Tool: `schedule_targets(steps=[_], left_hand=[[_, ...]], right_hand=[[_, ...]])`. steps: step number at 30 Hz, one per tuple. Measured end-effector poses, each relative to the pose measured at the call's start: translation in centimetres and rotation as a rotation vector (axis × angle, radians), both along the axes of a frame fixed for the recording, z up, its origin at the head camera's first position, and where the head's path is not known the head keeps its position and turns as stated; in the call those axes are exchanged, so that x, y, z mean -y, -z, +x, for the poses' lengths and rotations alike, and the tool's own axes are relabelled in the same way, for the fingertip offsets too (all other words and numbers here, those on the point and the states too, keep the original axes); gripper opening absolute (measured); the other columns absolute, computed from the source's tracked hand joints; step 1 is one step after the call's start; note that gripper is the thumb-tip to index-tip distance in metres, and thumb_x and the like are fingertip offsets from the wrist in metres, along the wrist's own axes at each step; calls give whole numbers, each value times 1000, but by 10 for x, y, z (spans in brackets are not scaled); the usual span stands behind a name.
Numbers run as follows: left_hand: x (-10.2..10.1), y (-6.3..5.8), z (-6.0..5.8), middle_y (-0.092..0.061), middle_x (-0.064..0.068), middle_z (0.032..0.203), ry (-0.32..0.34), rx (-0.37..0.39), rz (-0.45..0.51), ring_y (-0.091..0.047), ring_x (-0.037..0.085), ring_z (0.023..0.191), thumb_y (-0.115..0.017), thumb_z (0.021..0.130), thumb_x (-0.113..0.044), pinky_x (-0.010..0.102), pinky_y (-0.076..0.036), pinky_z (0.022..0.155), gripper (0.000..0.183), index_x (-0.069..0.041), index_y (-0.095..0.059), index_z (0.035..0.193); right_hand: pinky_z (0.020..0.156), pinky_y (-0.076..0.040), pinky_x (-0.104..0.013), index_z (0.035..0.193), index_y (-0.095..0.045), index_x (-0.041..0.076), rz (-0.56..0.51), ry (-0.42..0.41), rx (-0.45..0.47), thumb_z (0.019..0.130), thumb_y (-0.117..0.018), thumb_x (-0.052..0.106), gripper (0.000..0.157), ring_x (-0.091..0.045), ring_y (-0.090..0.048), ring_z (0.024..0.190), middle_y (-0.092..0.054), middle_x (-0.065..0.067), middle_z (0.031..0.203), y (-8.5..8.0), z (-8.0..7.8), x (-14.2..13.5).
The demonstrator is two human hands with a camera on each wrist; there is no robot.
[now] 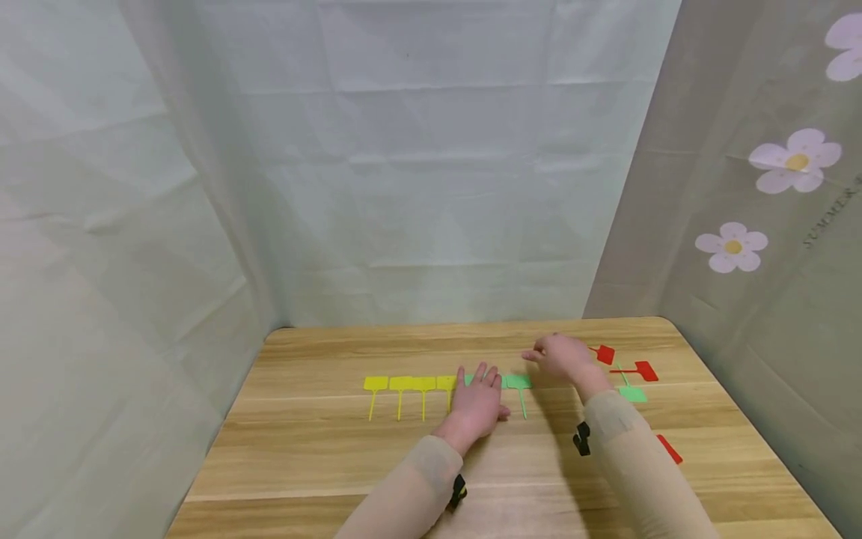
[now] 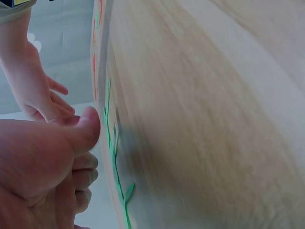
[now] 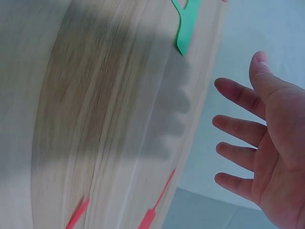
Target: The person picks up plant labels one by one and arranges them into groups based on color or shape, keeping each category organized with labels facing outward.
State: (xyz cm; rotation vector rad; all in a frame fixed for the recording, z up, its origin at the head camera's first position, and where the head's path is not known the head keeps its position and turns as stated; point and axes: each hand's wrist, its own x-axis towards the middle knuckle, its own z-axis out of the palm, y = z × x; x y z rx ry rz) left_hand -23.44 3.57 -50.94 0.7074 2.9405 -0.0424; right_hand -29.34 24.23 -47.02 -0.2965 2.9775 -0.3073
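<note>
The left hand (image 1: 477, 404) spreads its fingers over a row of yellow plant labels (image 1: 376, 383) and green plant labels (image 1: 519, 382) running along the table's (image 1: 296, 464) far edge. The right hand (image 1: 564, 356) is empty, fingers loosely extended. Red plant labels (image 1: 646, 370) lie toward the far right corner. All look thin, light, slightly springy plastic; pinching the broad head should spare the slender stem.

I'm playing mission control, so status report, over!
Yellow tags, green tags in one row. Left hand partly hides it. Right hand empty. Red tags off right.
</note>
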Motion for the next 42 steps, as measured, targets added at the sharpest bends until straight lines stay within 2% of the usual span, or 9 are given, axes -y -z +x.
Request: schedule_targets(steps=[5, 12, 20, 27, 31, 42], left_hand=[[-6, -4, 4, -31, 1, 161, 15, -11, 33, -19, 22, 151, -51, 95, -60, 57, -17, 118, 75, -14, -40, 154], [-16, -4, 4, -32, 1, 161, 34, -16, 58, -20, 21, 150, -51, 96, -59, 56, -16, 119, 75, -14, -37, 155], [-30, 1, 0, -31, 0, 161, 58, -4, 34, -19, 20, 151, -48, 96, -61, 53, -15, 120, 76, -15, -36, 155], [-38, 3, -3, -34, -4, 159, 71, 2, -13, -20, 19, 150, -50, 95, -61, 54, -16, 120, 73, -17, -41, 153], [-38, 4, -3, -33, -6, 160, 70, 18, -48, -20, 18, 150, -50, 95, -61, 51, -15, 121, 74, -18, -40, 154], [-40, 7, -3, -29, -7, 161, 41, 44, -54, -18, 16, 151, -50, 95, -60, 50, -14, 121, 74, -20, -37, 155]], right_hand=[[81, -54, -53, 114, -73, 12, -57, 43, 11, 97, -51, 60, 55, -31, -67, 99, -71, -8, 113, -7, 18, -19], [76, -54, -50, 114, -72, 12, -81, 62, 16, 95, -50, 63, 59, -26, -67, 91, -71, -1, 100, -11, 50, -57], [91, -48, -61, 126, -68, 7, -120, 93, 20, 97, -46, 64, 67, -38, -63, 110, -70, -10, 117, -8, 81, -88], [93, -46, -63, 128, -66, 5, -125, 115, -14, 97, -47, 64, 69, -42, -59, 117, -67, -15, 123, -5, 95, -104], [93, -45, -65, 131, -65, 6, -135, 135, -23, 97, -44, 66, 72, -44, -57, 119, -65, -18, 127, -7, 98, -107], [87, -47, -63, 129, -65, 5, -133, 194, 13, 96, -48, 64, 70, -45, -59, 112, -65, -20, 123, -3, 105, -118]])
